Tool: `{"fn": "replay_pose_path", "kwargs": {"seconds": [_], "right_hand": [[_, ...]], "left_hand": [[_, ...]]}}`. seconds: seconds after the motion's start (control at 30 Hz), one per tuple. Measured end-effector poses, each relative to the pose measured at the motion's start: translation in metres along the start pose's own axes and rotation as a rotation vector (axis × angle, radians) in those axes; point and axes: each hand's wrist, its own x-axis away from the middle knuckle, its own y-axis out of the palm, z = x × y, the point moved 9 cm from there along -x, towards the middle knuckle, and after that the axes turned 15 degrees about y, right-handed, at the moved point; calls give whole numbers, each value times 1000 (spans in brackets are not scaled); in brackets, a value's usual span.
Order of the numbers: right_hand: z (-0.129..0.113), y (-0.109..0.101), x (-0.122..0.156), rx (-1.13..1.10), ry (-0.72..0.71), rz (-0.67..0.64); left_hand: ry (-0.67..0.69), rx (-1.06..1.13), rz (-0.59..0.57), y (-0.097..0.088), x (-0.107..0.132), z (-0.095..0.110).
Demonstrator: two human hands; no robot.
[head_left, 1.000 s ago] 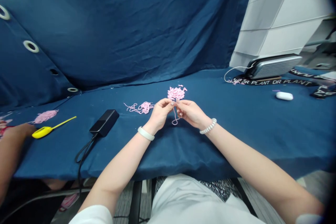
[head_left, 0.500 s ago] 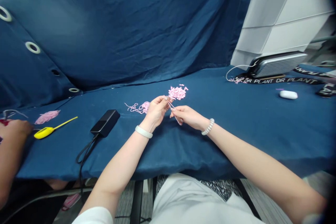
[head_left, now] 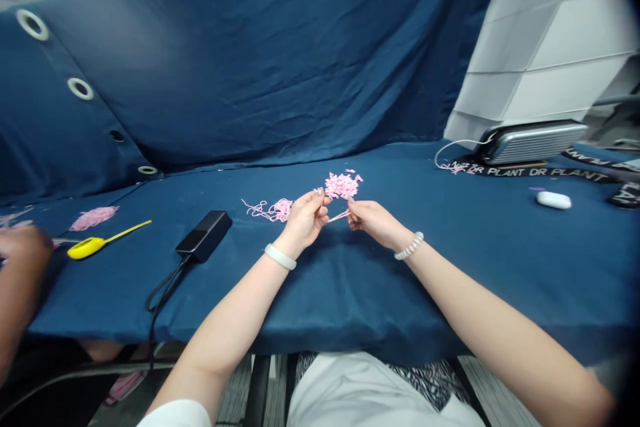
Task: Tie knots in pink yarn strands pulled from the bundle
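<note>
My left hand [head_left: 307, 217] is closed, its thumb and fingers pinching pink yarn [head_left: 339, 216]. The yarn runs as short taut strands across to my right hand [head_left: 369, 220], which pinches the other end. Both hands are held just above the blue cloth. Right behind them lies a heap of small pink pieces [head_left: 343, 185], perhaps little knots or cut bits; they are too small to tell. A loose tangle of pink yarn [head_left: 281, 210] lies left of my left hand, with thin ends trailing leftward.
A black box-shaped device [head_left: 205, 235] with a cable lies to the left. Beyond it are a yellow-handled tool [head_left: 87, 248], a pink yarn bundle [head_left: 95, 218] and another person's hand [head_left: 25, 247]. On the right are a white case [head_left: 553, 200], a lettered strap [head_left: 540, 173] and a silver-grey device [head_left: 540, 141].
My hands have moved apart, and the yarn between them now stretches nearly level instead of hanging slantwise. My right hand has shifted right. The view has tilted slightly.
</note>
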Motion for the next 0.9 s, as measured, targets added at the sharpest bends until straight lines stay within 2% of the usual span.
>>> {"fn": "replay_pose_path", "kwargs": {"seconds": [0.1,0.3,0.47,0.63,0.9], "right_hand": [[-6,-5,2,100,-55,75],[-20,-1,9,277,-165,27],[-39,-8,22,422,-304,130],[-45,-7,30,292,-360,140],[-30,-3,21,121,-314,67]], "left_hand": [[-23,-104,-23,1,2,-6],[-99,-198,-82,3,6,-17],[-205,-203,-180,10,12,-23],[-312,-179,-332,24,23,-29],[-357,-156,-404,27,30,-33]]}}
